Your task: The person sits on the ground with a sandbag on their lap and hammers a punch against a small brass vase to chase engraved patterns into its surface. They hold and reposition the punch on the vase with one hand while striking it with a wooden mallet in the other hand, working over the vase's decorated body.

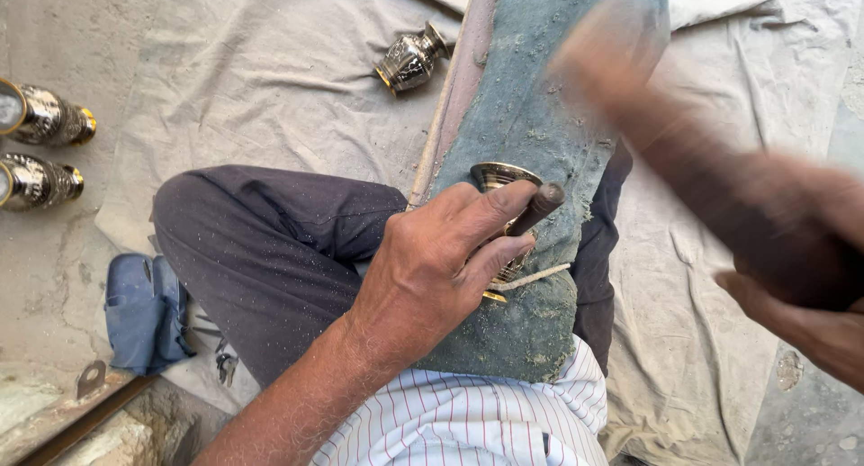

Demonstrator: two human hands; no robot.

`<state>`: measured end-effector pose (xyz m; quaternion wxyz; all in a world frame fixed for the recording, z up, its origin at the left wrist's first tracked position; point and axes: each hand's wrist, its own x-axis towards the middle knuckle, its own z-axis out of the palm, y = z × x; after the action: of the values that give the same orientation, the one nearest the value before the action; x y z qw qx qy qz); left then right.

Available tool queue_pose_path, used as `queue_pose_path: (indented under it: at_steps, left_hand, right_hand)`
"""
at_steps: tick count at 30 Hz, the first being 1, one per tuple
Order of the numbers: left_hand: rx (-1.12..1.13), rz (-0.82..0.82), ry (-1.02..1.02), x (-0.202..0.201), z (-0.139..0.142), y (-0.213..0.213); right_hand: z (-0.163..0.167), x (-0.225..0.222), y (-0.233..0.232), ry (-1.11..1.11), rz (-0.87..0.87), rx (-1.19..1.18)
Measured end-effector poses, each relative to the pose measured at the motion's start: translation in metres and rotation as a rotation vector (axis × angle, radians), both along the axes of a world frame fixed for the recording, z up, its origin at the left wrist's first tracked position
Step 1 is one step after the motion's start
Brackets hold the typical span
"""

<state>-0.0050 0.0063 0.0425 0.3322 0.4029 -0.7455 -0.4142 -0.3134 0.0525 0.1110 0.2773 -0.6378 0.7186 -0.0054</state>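
My left hand (441, 268) grips a short dark punch tool (537, 207) and presses its tip against a small engraved brass vase (500, 176) lying on a dusty green cloth pad (531, 115) across my lap. My right hand (801, 295) is at the right edge, closed around the handle of a wooden mallet (648, 97). The mallet is motion-blurred and raised above the vase. My fingers hide much of the vase.
Another engraved vase (410, 61) lies on the grey sheet (270, 79) beyond my knee. Two more vases (40, 115) lie at the left on the concrete floor. A folded blue cloth (144, 313) sits by my left thigh, with small metal bits beside it.
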Motion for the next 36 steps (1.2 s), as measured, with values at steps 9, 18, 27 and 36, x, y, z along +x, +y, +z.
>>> queue_pose_path:
  at_steps: [9,18,27,36]
  left_hand:
    - [-0.004,-0.041,0.036,0.002,0.001,-0.002]
    - [-0.025,-0.036,0.056,0.005,-0.001,-0.005]
    - [-0.042,-0.095,0.075,0.008,-0.004,-0.008]
    - [-0.043,-0.191,0.121,0.008,-0.012,-0.017]
  right_hand:
    - [0.01,0.022,-0.002,-0.093,0.201,-0.217]
    - [-0.014,-0.035,0.032,0.0,0.166,-0.115]
    - [-0.056,-0.083,0.056,0.372,-0.051,0.234]
    - [-0.021,-0.056,0.052,0.491,-0.008,0.264]
